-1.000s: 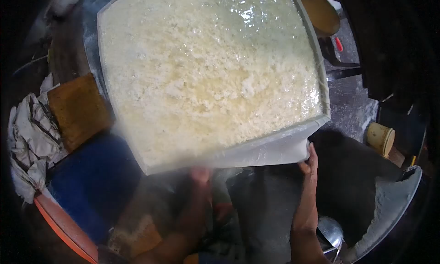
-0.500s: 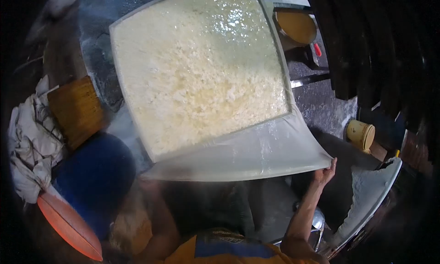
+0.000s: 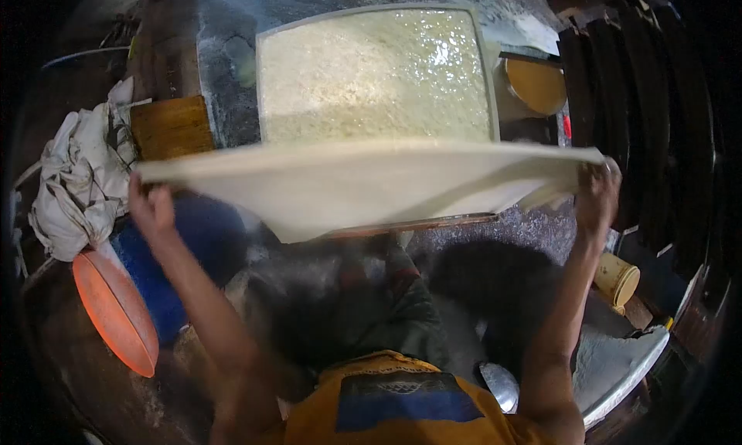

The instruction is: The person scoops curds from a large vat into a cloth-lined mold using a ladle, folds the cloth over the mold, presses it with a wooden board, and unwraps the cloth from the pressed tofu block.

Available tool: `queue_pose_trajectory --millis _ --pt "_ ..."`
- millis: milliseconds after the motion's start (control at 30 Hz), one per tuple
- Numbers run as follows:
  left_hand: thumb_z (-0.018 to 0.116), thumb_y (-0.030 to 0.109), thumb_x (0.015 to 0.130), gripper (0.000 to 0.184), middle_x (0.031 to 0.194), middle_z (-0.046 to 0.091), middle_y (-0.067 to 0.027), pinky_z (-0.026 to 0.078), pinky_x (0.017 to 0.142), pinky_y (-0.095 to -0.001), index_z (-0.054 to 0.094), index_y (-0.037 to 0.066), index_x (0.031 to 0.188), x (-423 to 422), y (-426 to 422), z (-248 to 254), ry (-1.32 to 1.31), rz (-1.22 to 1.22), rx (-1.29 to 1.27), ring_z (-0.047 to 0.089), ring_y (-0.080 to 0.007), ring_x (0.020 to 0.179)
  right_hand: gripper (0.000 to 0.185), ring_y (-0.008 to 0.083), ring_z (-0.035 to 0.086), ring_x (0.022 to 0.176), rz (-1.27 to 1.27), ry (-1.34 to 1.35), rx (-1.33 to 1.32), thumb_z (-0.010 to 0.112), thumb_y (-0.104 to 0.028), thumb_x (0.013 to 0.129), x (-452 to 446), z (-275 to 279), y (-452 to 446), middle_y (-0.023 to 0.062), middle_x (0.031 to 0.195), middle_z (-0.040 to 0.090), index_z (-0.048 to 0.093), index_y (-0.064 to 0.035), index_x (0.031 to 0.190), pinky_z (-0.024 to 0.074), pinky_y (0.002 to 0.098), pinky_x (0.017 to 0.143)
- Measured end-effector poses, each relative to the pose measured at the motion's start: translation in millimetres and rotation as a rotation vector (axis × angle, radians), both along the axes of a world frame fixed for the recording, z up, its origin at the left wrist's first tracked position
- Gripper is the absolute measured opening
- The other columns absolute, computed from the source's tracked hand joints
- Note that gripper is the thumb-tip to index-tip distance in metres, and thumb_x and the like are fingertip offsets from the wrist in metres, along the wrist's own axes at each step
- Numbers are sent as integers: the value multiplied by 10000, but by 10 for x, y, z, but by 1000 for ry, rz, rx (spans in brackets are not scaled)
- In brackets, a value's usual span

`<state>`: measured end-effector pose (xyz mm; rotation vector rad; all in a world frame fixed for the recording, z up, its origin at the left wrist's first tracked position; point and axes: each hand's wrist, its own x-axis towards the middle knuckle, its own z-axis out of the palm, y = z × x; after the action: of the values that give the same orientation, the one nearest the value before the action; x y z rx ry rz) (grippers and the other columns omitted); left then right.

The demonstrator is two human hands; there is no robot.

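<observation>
Cloth [image 3: 371, 178]: stretched wide along the near side of the frame [image 3: 495, 82].
Left grip [image 3: 154, 213]: curled closed on the cloth's left end.
Right grip [image 3: 599, 198]: curled closed on the cloth's right end.
Frame: filled with pale, glossy mass [image 3: 348, 82].

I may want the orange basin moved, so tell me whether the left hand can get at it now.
Probably not: the left hand grips the cloth. Once freed, likely yes: the orange basin looks uncovered.
</observation>
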<state>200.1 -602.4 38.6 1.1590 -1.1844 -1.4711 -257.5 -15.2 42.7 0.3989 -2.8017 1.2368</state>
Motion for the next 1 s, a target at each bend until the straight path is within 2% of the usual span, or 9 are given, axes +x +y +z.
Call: queue_pose_trajectory --millis 33,100,233,333,567,667,767,900,1000 --pt "575 118 892 321 1163 523 -171 369 1017 -430 498 -35 1163 -236 -256 -126 479 6 342 506 -298 1095 234 264 540 1039 -31 -215 -325 568 -149 901 -235 -276 -85 146 1042 576 555 -35 1105 466 360 888" --pt "577 152 894 391 1270 455 -165 359 1025 -450 459 4 1236 -575 -556 -533 299 16 428 461 -321 1156 158 237 562 999 -90 -655 -969 552 -147 915 -648 -853 -306 129 1000 587 554 -37 1030 513 356 824" --pt "567 242 898 451 1367 344 -86 285 1054 -506 428 59 1286 -1384 -503 -904 61 40 469 342 -270 1271 100 221 575 676 -289 -805 -976 478 -74 913 -874 -1167 -883 126 779 553 519 17 913 534 297 532" --pt "554 282 901 488 1385 320 -60 239 1062 -543 402 92 1324 -1624 -605 -1246 -69 -37 445 274 -256 1320 118 207 530 553 -270 -797 -850 474 -70 912 -1256 -1608 -1067 123 765 524 497 33 859 501 290 444" --pt "534 244 898 523 1430 287 -78 235 1047 -602 348 125 1373 -1718 -554 -1671 -245 23 380 267 -231 1329 51 204 550 547 -168 -838 -785 486 -57 911 -1598 -2202 -1132 106 760 527 482 -17 943 498 302 442" --pt "502 259 911 521 1411 331 -107 261 1043 -584 337 110 1382 -1760 -519 -1877 -285 -9 344 297 -233 1319 183 140 533 572 -321 -708 -569 445 -101 922 -1608 -2178 -1134 79 739 529 515 -54 759 472 260 495" --pt "439 322 931 492 1353 432 -139 325 1033 -510 395 71 1352 -1832 -417 -2135 -308 -87 469 404 -263 1253 171 147 536 570 -87 -354 104 495 -129 898 -1965 -2876 -787 87 738 562 571 -70 757 448 284 493" --pt "388 383 941 514 1294 509 -156 393 998 -437 455 31 1310 -1794 -181 -2478 -170 -315 919 495 -290 1176 236 241 637 620 254 -390 335 593 -222 788 -1379 -3074 -1141 131 678 649 656 -2 732 495 398 624" --pt "378 397 940 527 1279 524 -162 410 981 -420 468 23 1299 -1642 -227 -2632 -237 -350 933 515 -296 1153 253 250 639 671 451 -470 517 588 -240 793 -1154 -2984 -1195 139 720 654 652 4 771 491 395 654"
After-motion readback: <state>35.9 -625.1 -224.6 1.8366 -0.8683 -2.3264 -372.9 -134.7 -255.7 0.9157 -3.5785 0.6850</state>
